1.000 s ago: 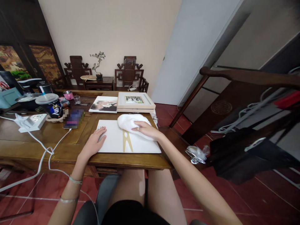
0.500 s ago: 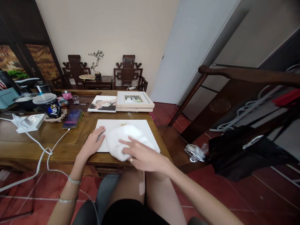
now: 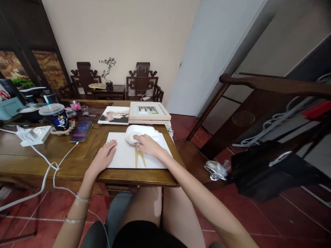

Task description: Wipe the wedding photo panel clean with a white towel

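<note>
A flat white board or album (image 3: 121, 156) with a gold mark on its face lies at the near edge of the wooden table. My left hand (image 3: 106, 154) rests on its left side, fingers stretched out flat. Bunched under the fingers of my right hand (image 3: 147, 145) is a fluffy white cloth (image 3: 141, 131), pressed on the far part of the white surface. The cloth covers the upper end of the gold mark (image 3: 139, 160), and its lower end shows as two slanting strokes.
Beyond lie a photo book (image 3: 113, 115) and a stacked picture frame (image 3: 150, 112). A lidded cup (image 3: 55, 115), a phone (image 3: 80, 131) and a power strip (image 3: 36, 135) with trailing cables occupy the left. A wooden chair (image 3: 240, 117) stands at the right.
My right hand has slid the cloth away from me to the far edge of the white board, uncovering the lower gold mark. My left hand has stayed in place.
</note>
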`<control>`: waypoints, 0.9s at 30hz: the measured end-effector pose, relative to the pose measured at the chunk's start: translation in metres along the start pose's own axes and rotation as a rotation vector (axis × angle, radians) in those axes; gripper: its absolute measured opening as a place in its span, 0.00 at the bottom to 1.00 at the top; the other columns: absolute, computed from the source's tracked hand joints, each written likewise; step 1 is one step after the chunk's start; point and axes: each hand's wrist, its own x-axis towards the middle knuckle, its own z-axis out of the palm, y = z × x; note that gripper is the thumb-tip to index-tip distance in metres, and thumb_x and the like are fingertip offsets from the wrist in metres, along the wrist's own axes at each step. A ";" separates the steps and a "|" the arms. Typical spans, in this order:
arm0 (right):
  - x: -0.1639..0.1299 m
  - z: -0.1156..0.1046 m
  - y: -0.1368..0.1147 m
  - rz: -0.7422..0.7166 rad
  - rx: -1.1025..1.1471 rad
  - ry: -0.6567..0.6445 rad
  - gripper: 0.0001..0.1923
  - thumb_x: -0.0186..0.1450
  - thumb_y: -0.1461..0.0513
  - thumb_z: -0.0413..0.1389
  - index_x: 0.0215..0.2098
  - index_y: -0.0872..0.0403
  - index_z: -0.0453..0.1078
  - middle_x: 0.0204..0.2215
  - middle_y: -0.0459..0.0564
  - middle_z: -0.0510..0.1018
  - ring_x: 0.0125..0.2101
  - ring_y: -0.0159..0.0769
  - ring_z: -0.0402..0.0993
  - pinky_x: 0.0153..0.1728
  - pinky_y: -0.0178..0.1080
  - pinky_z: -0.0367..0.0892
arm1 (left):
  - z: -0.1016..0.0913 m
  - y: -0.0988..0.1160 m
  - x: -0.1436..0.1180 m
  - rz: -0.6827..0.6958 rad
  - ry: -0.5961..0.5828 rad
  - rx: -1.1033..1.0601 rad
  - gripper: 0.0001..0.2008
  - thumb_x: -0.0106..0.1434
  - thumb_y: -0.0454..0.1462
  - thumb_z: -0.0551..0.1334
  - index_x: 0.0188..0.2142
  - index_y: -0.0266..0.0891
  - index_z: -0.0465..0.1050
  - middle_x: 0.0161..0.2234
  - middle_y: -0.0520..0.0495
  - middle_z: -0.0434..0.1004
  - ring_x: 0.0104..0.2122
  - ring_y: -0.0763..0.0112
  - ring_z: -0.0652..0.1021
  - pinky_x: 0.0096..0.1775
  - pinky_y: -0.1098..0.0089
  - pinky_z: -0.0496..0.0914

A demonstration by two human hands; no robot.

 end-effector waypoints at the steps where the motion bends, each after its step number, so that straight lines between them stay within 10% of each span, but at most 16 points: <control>1: 0.006 0.004 -0.006 0.020 -0.027 0.004 0.15 0.60 0.70 0.44 0.42 0.58 0.67 0.42 0.61 0.74 0.49 0.51 0.66 0.49 0.54 0.58 | 0.000 0.000 0.000 -0.007 0.010 -0.011 0.24 0.67 0.47 0.48 0.52 0.34 0.70 0.56 0.39 0.68 0.58 0.61 0.66 0.61 0.58 0.55; 6: 0.004 0.026 -0.049 -0.125 -0.145 0.006 0.21 0.58 0.71 0.47 0.49 0.59 0.66 0.57 0.65 0.64 0.61 0.58 0.47 0.55 0.67 0.42 | -0.001 -0.002 0.002 -0.104 0.119 -0.270 0.30 0.68 0.50 0.44 0.59 0.31 0.60 0.58 0.37 0.65 0.58 0.62 0.67 0.60 0.60 0.57; 12: -0.042 0.014 -0.080 -0.480 -0.058 -0.125 0.15 0.58 0.70 0.48 0.41 0.55 0.69 0.52 0.60 0.70 0.59 0.47 0.56 0.58 0.57 0.47 | -0.004 0.000 0.002 -0.138 0.205 -0.368 0.31 0.69 0.51 0.40 0.62 0.33 0.54 0.62 0.40 0.57 0.61 0.65 0.60 0.61 0.62 0.53; 19: -0.045 -0.012 -0.036 -0.218 -0.069 -0.142 0.11 0.59 0.67 0.46 0.34 0.54 0.69 0.27 0.51 0.76 0.34 0.43 0.71 0.40 0.41 0.61 | 0.002 -0.002 0.002 -0.031 0.050 -0.036 0.26 0.67 0.48 0.47 0.52 0.34 0.70 0.57 0.39 0.67 0.59 0.60 0.64 0.61 0.57 0.55; 27: 0.038 0.005 -0.013 0.000 0.025 0.013 0.13 0.60 0.66 0.45 0.37 0.55 0.70 0.34 0.53 0.78 0.36 0.41 0.71 0.35 0.35 0.58 | 0.001 -0.004 0.002 -0.008 0.044 0.030 0.23 0.65 0.43 0.49 0.51 0.29 0.70 0.56 0.36 0.68 0.58 0.60 0.65 0.61 0.58 0.56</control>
